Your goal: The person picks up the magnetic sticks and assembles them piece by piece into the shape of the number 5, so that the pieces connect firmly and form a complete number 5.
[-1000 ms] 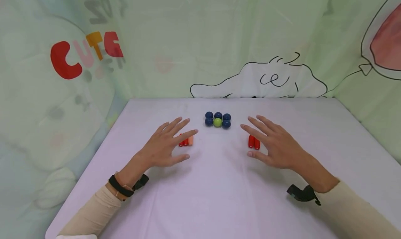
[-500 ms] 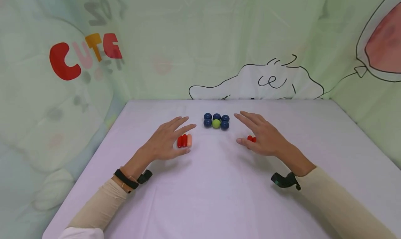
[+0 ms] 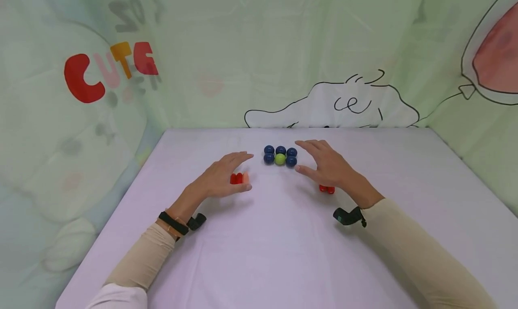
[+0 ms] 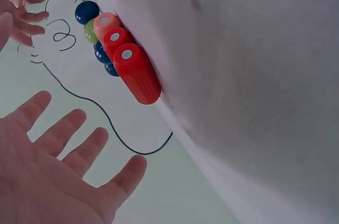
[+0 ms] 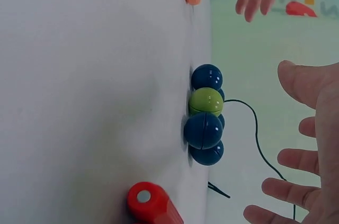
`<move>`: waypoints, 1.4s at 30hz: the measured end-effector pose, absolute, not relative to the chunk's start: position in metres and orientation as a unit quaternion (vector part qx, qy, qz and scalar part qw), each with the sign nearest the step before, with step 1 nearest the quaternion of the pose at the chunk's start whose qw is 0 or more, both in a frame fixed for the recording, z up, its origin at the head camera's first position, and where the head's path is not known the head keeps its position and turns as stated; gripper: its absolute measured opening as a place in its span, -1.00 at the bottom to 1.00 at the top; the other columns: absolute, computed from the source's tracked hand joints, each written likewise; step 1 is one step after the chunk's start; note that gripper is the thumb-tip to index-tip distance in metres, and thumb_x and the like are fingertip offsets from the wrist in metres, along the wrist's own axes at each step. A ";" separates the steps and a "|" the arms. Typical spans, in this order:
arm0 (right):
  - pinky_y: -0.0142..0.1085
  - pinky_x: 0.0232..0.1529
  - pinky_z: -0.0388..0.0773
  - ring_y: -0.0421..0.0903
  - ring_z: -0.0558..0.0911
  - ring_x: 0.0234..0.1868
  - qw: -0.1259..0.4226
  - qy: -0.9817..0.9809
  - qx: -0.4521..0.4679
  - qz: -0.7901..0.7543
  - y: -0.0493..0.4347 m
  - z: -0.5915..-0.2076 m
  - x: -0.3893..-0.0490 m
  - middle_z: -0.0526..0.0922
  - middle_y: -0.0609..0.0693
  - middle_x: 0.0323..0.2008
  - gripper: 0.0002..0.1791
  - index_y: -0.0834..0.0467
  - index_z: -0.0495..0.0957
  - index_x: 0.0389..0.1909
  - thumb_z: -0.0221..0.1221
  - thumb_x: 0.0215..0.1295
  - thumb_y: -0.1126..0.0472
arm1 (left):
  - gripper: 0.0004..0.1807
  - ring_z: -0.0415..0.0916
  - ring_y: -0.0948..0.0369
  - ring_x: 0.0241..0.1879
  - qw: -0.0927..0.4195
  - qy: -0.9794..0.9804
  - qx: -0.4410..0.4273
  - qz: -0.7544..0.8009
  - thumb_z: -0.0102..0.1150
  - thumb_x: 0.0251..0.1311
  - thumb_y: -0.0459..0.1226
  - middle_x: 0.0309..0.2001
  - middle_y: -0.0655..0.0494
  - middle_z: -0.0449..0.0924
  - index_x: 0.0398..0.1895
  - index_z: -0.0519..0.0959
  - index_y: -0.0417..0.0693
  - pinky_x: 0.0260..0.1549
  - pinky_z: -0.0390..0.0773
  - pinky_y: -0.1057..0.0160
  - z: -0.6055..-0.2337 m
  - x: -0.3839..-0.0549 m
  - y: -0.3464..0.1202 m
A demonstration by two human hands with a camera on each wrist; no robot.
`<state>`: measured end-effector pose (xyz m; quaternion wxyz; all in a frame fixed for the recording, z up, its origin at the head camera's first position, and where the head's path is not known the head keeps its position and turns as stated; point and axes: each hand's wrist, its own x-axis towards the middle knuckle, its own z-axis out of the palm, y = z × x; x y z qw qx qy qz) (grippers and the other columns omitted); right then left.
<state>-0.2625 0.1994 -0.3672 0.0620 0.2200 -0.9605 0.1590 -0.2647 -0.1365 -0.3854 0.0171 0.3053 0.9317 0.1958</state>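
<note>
My left hand (image 3: 220, 176) hovers with spread fingers over two red cylinders (image 4: 136, 73) and a salmon-pink one (image 3: 246, 178), which lie side by side. To the right, my right hand (image 3: 325, 164) hangs in the air above two more red cylinders (image 3: 327, 189), hiding part of them. Its fingertips stand close to the right side of a group of balls: several dark blue balls (image 3: 291, 161) and one lime green ball (image 3: 280, 159), set in two rows. Both hands hold nothing.
A pale lilac cloth covers the table (image 3: 259, 255). Behind it hangs a green printed curtain (image 3: 259, 52) with coloured letters and a cloud drawing. A small black camera (image 3: 349, 216) is strapped at each wrist.
My right hand has moved left and forward, over the red cylinders towards the balls. The left hand has shifted slightly right, its fingers closer together. The balls and cylinders have stayed put.
</note>
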 end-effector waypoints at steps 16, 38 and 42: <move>0.23 0.34 0.32 0.20 0.26 0.43 0.010 -0.961 0.218 0.172 0.172 -0.373 -0.293 0.35 0.22 0.42 -0.25 0.12 0.29 0.49 0.22 0.39 -0.12 | -0.06 0.19 0.09 0.41 0.101 0.927 0.252 0.258 0.41 0.08 0.17 0.43 0.08 0.30 0.51 0.30 0.10 0.33 0.36 -0.08 -0.389 -0.277 -0.130; 0.02 0.26 0.43 0.11 0.41 0.23 -0.003 -0.966 0.237 0.102 0.151 -0.381 -0.320 0.52 0.15 0.27 -0.38 0.19 0.50 0.32 0.27 0.35 -0.08 | -0.25 0.44 0.08 0.06 0.156 0.906 0.232 0.318 0.57 0.02 -0.12 0.12 0.02 0.50 0.32 0.49 -0.01 0.02 0.57 0.14 -0.400 -0.289 -0.135; 0.00 0.22 0.45 0.10 0.42 0.19 -0.003 -0.967 0.235 0.096 0.148 -0.383 -0.321 0.54 0.16 0.25 -0.38 0.20 0.51 0.30 0.28 0.35 -0.07 | -0.34 0.42 0.07 0.07 0.150 0.906 0.219 0.330 0.56 0.03 -0.16 0.07 0.04 0.51 0.24 0.54 0.04 0.03 0.57 0.14 -0.407 -0.289 -0.136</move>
